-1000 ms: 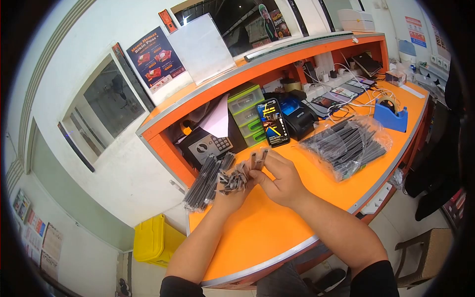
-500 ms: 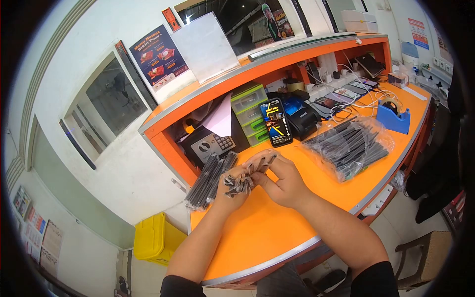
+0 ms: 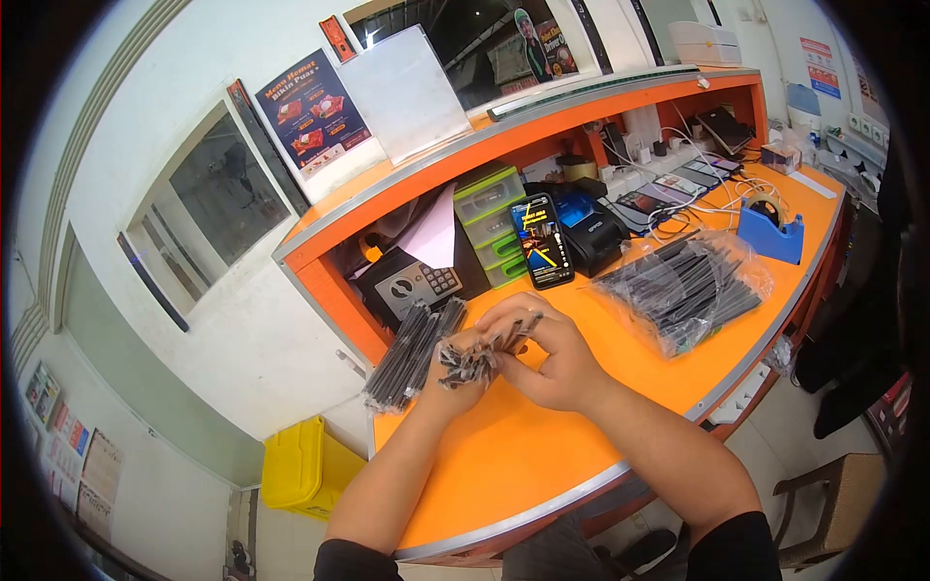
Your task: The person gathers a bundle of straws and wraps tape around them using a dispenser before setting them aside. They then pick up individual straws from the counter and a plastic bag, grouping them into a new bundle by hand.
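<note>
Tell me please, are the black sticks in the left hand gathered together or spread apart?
Gathered together: the ends of the black sticks crowd into one bunch at the left hand.

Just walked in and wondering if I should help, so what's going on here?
A person grips a bundle of what look like wrapped black straws in the left hand, while the right hand holds several at its edge. On the orange counter, a similar pile lies to the left and a filled clear plastic bag to the right.
</note>
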Demonstrator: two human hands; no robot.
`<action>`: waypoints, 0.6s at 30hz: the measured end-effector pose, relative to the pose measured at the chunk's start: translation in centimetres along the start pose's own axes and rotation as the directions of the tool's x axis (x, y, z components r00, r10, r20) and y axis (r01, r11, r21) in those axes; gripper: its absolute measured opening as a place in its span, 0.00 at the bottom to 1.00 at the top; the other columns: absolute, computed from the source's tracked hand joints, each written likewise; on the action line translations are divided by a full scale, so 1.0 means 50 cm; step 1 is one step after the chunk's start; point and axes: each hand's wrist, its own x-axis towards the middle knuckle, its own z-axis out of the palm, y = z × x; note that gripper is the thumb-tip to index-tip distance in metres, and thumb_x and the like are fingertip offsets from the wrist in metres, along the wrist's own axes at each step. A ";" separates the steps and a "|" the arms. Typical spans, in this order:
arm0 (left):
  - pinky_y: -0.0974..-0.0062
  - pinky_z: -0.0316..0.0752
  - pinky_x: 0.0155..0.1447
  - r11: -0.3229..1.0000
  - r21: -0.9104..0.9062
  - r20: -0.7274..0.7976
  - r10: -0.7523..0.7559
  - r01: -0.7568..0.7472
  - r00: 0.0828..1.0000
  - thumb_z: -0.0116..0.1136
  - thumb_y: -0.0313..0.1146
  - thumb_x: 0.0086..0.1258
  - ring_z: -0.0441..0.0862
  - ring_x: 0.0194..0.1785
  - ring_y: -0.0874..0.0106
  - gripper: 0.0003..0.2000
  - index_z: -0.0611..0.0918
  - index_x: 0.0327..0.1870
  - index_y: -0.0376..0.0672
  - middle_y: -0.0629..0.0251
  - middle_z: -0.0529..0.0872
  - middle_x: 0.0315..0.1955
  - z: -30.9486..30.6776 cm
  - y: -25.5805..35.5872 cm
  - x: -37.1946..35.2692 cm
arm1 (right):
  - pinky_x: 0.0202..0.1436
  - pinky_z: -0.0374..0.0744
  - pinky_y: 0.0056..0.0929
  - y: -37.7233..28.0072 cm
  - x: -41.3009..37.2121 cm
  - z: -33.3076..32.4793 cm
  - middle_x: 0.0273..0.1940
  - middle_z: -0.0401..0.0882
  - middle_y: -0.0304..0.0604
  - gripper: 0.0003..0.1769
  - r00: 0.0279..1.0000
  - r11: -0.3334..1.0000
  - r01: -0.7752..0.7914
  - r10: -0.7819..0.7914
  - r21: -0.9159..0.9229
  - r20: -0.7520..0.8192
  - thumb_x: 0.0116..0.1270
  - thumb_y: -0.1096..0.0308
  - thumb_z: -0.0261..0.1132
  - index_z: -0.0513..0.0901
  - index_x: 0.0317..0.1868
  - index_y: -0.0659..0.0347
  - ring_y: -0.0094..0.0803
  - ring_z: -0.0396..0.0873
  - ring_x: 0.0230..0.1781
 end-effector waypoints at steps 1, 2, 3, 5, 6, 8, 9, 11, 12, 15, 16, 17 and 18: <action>0.68 0.79 0.38 0.999 0.039 0.021 0.010 -0.011 1.000 0.65 0.23 0.61 0.84 0.33 0.61 0.07 0.82 0.39 0.39 0.58 0.85 0.30 -0.001 -0.002 -0.001 | 0.53 0.78 0.32 0.005 -0.001 -0.002 0.49 0.83 0.44 0.15 1.000 1.000 0.005 -0.005 0.017 0.011 0.59 0.80 0.69 0.82 0.47 0.59 0.37 0.80 0.50; 0.67 0.79 0.39 0.997 0.078 0.044 0.019 -0.022 0.999 0.66 0.24 0.61 0.84 0.34 0.60 0.07 0.82 0.39 0.40 0.58 0.85 0.31 -0.003 -0.007 -0.002 | 0.54 0.78 0.33 0.007 -0.001 -0.004 0.49 0.84 0.44 0.16 1.000 0.999 0.009 -0.009 0.033 0.022 0.58 0.80 0.69 0.82 0.47 0.60 0.38 0.80 0.51; 0.67 0.79 0.39 0.993 0.116 0.066 0.026 -0.034 0.997 0.66 0.24 0.60 0.85 0.34 0.59 0.08 0.83 0.39 0.40 0.58 0.85 0.31 -0.005 -0.010 -0.004 | 0.54 0.78 0.34 0.004 0.000 -0.004 0.48 0.84 0.44 0.15 0.999 0.999 -0.006 0.004 0.050 0.035 0.58 0.80 0.69 0.83 0.47 0.60 0.38 0.80 0.51; 0.67 0.79 0.41 0.989 0.148 0.100 0.009 -0.024 0.995 0.66 0.26 0.60 0.84 0.36 0.57 0.08 0.83 0.40 0.41 0.58 0.86 0.32 -0.011 -0.012 -0.007 | 0.55 0.78 0.35 -0.004 0.002 -0.005 0.48 0.85 0.44 0.15 0.998 0.996 -0.037 0.032 0.082 0.061 0.57 0.80 0.69 0.84 0.46 0.60 0.39 0.81 0.51; 0.66 0.79 0.41 0.986 0.164 0.116 0.000 -0.019 0.993 0.66 0.27 0.60 0.84 0.37 0.57 0.08 0.83 0.41 0.42 0.58 0.86 0.33 -0.012 -0.012 -0.009 | 0.55 0.78 0.36 -0.002 0.002 -0.006 0.48 0.85 0.44 0.15 0.998 0.997 -0.019 0.014 0.073 0.065 0.57 0.80 0.69 0.84 0.46 0.60 0.39 0.81 0.51; 0.65 0.78 0.43 0.992 0.128 0.134 0.000 -0.018 0.991 0.66 0.29 0.61 0.84 0.39 0.57 0.09 0.83 0.42 0.42 0.58 0.86 0.35 -0.009 -0.025 -0.012 | 0.55 0.78 0.36 0.004 0.002 -0.007 0.48 0.85 0.43 0.15 0.997 0.998 0.019 -0.023 0.055 0.073 0.57 0.80 0.69 0.85 0.45 0.60 0.40 0.81 0.51; 0.65 0.78 0.44 0.994 0.111 0.142 0.000 -0.016 0.990 0.65 0.30 0.62 0.84 0.40 0.57 0.09 0.82 0.42 0.43 0.58 0.86 0.36 -0.008 -0.029 -0.013 | 0.55 0.78 0.36 0.006 0.001 -0.006 0.47 0.85 0.43 0.14 0.998 0.998 0.015 -0.019 0.063 0.063 0.57 0.80 0.69 0.85 0.45 0.60 0.40 0.81 0.51; 0.64 0.78 0.45 0.981 0.195 0.161 -0.010 -0.022 0.987 0.65 0.31 0.63 0.84 0.41 0.57 0.09 0.82 0.43 0.43 0.58 0.86 0.37 -0.010 -0.026 -0.012 | 0.55 0.77 0.36 0.008 0.000 -0.003 0.46 0.85 0.43 0.13 0.999 0.997 0.007 -0.010 0.081 0.042 0.57 0.80 0.69 0.84 0.43 0.60 0.40 0.81 0.50; 0.64 0.78 0.46 0.972 0.235 0.171 -0.016 -0.025 0.985 0.65 0.32 0.63 0.84 0.42 0.57 0.10 0.82 0.44 0.43 0.59 0.86 0.37 -0.011 -0.021 -0.010 | 0.56 0.77 0.37 0.008 0.000 -0.002 0.46 0.84 0.45 0.12 0.999 0.997 0.001 -0.004 0.074 0.046 0.58 0.79 0.69 0.84 0.44 0.61 0.43 0.80 0.50; 0.64 0.78 0.46 0.967 0.246 0.140 0.026 -0.060 0.990 0.65 0.30 0.63 0.84 0.41 0.57 0.10 0.82 0.45 0.43 0.59 0.86 0.37 -0.007 0.001 -0.001 | 0.57 0.76 0.39 0.009 0.000 -0.001 0.45 0.83 0.48 0.13 0.999 0.998 -0.016 0.014 0.061 0.046 0.58 0.76 0.68 0.83 0.45 0.64 0.49 0.78 0.51; 0.64 0.78 0.46 0.976 0.217 0.134 -0.003 -0.026 0.991 0.65 0.29 0.63 0.84 0.41 0.58 0.10 0.82 0.45 0.43 0.58 0.86 0.37 -0.007 0.008 -0.001 | 0.57 0.76 0.39 0.011 -0.001 0.001 0.45 0.82 0.49 0.13 0.999 0.998 -0.022 0.020 0.062 0.040 0.58 0.76 0.68 0.83 0.45 0.64 0.49 0.78 0.51; 0.64 0.78 0.46 0.982 0.187 0.129 -0.033 0.008 0.991 0.65 0.29 0.63 0.85 0.41 0.58 0.10 0.82 0.45 0.43 0.58 0.86 0.37 -0.006 0.014 -0.002 | 0.57 0.76 0.39 0.011 -0.002 0.002 0.45 0.82 0.49 0.13 0.999 0.998 -0.028 0.026 0.065 0.034 0.58 0.77 0.68 0.83 0.45 0.64 0.49 0.78 0.51; 0.64 0.78 0.46 0.987 0.158 0.125 -0.063 0.042 0.990 0.64 0.28 0.64 0.85 0.41 0.59 0.10 0.82 0.45 0.43 0.58 0.86 0.37 -0.006 0.016 -0.003 | 0.57 0.76 0.40 0.009 -0.002 0.001 0.44 0.82 0.50 0.13 0.999 0.997 -0.039 0.036 0.062 0.038 0.58 0.77 0.68 0.83 0.46 0.64 0.50 0.77 0.50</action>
